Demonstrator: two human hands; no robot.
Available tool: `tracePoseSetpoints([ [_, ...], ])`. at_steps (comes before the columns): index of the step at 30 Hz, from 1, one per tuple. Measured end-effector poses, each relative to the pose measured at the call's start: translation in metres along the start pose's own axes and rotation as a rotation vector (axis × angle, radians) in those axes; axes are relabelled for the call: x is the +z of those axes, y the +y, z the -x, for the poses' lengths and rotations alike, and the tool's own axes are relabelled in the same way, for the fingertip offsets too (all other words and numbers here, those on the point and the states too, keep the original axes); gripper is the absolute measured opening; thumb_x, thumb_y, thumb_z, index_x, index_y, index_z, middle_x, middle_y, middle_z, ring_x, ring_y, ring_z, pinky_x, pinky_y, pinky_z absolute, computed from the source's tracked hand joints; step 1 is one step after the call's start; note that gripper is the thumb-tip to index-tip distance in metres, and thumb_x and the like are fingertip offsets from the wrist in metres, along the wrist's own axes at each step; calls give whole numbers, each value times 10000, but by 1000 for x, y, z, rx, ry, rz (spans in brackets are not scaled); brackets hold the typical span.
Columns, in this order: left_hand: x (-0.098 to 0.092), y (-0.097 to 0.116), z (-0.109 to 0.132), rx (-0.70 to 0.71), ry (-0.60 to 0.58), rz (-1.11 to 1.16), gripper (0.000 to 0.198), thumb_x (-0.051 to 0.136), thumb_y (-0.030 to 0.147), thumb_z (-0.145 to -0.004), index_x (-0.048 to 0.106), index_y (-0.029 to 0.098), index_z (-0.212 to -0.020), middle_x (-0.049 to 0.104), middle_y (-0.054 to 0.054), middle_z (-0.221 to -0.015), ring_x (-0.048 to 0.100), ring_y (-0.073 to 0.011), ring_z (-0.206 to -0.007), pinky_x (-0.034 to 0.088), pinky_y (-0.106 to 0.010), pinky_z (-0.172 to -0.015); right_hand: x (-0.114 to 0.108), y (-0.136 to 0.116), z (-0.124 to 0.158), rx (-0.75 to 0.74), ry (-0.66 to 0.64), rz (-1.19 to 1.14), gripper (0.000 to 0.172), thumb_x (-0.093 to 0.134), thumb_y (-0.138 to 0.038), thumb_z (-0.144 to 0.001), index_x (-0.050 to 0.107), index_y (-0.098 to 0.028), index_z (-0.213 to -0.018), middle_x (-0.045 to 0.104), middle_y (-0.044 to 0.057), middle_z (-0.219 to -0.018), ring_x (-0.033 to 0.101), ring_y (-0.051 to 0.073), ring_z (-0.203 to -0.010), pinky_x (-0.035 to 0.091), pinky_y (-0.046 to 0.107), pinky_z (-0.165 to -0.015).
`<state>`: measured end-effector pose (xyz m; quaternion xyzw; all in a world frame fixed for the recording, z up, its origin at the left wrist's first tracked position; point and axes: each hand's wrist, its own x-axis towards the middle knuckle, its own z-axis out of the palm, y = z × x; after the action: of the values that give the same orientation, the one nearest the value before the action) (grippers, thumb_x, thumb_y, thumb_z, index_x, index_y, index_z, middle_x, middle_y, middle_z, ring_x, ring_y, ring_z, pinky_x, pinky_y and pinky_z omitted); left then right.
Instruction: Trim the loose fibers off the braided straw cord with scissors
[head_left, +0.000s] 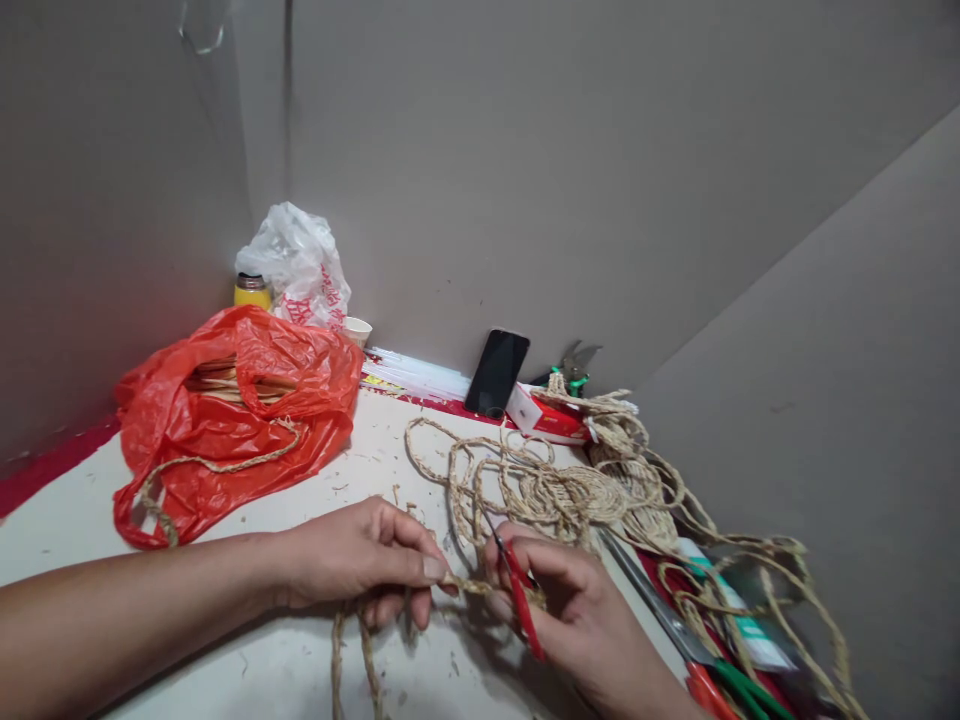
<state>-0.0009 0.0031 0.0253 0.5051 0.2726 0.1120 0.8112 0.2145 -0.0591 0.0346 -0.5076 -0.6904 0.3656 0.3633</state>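
Observation:
My left hand (367,555) pinches a braided straw cord (472,586) between thumb and fingers. Two strands of the cord hang below that hand toward the table's near edge. Small red-handled scissors (520,603) are in my right hand (577,595), their narrow blades pointing up and left. The cord runs across to the right fingers, which seem to touch it too; the scissors partly hide that contact. Just beyond my right hand lies a tangle of the same braided cord (555,495), with flat coils in it.
A red plastic bag (315,435) holding flat brown strips stands at left, before a white bag (296,255) and a yellow jar (252,292). A phone (497,372) leans at the back wall near pruning shears (577,370). Large shears (675,625) lie at right. Scraps dot the white table (300,650).

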Motion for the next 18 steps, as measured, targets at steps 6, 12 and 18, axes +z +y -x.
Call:
tracePoseSetpoints([
  [6, 1, 2, 1, -14, -4, 16, 353, 729, 432, -689, 662, 123, -845, 662, -16, -632, 433, -42, -389, 301, -183, -401, -2, 6, 0, -59, 85, 91, 180, 630, -273, -771, 592, -187, -618, 564, 25, -715, 528, 171, -683, 418, 251, -598],
  [12, -1, 1, 1, -3, -45, 52, 334, 736, 359, -687, 659, 131, -917, 710, -56, -738, 455, -50, -412, 311, -195, -416, -6, 17, 0, -97, 162, 128, 110, 630, -229, -777, 616, -193, -674, 591, 36, -801, 560, 190, -776, 428, 257, -649],
  [18, 0, 1, 1, -3, -49, 35, 251, 691, 256, -713, 656, 118, -920, 720, -87, -806, 450, -41, -419, 298, -187, -409, -6, 14, -1, -132, 180, 166, 75, 609, -163, -757, 617, -198, -692, 599, 34, -819, 570, 188, -770, 434, 259, -649],
])
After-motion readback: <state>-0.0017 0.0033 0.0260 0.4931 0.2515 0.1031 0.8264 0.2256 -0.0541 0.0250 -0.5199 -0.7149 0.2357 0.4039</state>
